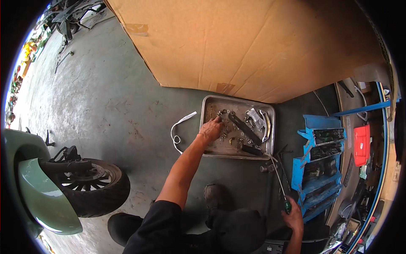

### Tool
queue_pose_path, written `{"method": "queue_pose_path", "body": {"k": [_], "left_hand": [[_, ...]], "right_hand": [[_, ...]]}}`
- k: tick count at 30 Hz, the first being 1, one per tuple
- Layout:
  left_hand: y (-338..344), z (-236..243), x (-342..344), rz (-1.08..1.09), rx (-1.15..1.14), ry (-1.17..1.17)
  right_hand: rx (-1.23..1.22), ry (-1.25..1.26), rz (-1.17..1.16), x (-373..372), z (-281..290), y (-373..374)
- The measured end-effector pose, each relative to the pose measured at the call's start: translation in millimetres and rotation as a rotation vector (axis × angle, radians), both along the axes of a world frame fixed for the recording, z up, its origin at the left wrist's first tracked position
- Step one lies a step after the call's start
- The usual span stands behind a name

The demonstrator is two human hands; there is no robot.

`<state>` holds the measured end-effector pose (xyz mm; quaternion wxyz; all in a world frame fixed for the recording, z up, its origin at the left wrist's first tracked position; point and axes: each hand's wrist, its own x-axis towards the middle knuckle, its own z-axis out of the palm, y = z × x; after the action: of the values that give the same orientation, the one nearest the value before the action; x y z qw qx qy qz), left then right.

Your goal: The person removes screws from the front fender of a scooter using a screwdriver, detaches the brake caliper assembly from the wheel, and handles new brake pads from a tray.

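Note:
My left hand reaches over the left side of a shallow metal tray. Its fingers are drawn together at some small hardware, and what they pinch, if anything, is too small to make out. Inside the tray lie loose bolts and nuts, a long black bar-shaped part, a shorter black part, a clear plastic bag and a curved silvery piece. At the lower right, my right hand is closed around the green handle of a screwdriver. The long shaft points up toward the tray's lower right corner.
A large cardboard box stands just beyond the tray. To the right is an opened blue toolbox with tools in its trays, and a red case. A motorcycle wheel and green fender occupy the lower left. A white cord lies beside the tray.

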<state>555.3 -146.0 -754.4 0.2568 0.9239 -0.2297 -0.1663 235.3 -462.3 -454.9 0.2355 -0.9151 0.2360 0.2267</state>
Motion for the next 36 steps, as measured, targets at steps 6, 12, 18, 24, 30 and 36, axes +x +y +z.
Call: {"method": "queue_pose_path", "body": {"k": [6, 12, 18, 24, 30, 36], "left_hand": [[15, 9, -7, -0.046, -0.083, -0.049], [-12, 15, -33, -0.288, 0.074, -0.195], [-26, 8, -35, -0.216, 0.183, -0.164], [-28, 10, -34, -0.237, 0.165, -0.304], [-7, 16, -17, 0.420, -0.547, 0.229], [51, 29, -35, 0.878, -1.285, 0.689]], "right_hand": [[-0.067, 0.204, 0.010, 24, 87, 10], [-0.229, 0.391, 0.172, 44, 39, 30], [-0.082, 0.340, -0.014, -27, 8, -25], [0.148, 0.207, -0.251, -172, -136, -33], [-0.051, -0.208, -0.190, -197, -237, 28], [0.200, -0.692, 0.018, 56, -238, 108]]}}
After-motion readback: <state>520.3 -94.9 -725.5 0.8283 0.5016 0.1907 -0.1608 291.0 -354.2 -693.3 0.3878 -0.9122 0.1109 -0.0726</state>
